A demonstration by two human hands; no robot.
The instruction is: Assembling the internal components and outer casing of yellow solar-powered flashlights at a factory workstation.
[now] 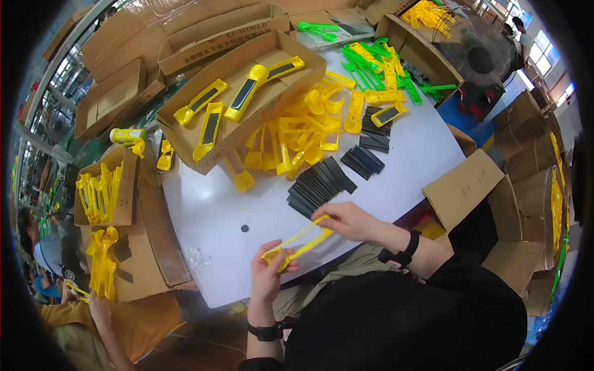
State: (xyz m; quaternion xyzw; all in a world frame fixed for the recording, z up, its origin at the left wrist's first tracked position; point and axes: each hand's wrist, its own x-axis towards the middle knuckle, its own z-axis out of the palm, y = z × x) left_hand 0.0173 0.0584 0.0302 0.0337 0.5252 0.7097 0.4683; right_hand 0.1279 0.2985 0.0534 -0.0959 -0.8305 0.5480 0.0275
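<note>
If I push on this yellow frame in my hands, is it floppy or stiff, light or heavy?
The yellow frame is probably light: it's slim with an open middle. It seems fairly stiff, spanning left hand to right hand without visible sag.

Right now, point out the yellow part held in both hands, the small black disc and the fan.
Yellow part [309, 247]: head view, on its near side rail.
Small black disc [245, 228]: head view, on its middle.
Fan [481, 60]: head view, on its central hub.

You hold a frame [309, 245] of smooth, slightly glossy plastic; the black strips [318, 183] look smooth, the surface [210, 216] smooth too, the tray [281, 93] matt cardboard, your shirt [408, 309] matt cloth.
</note>
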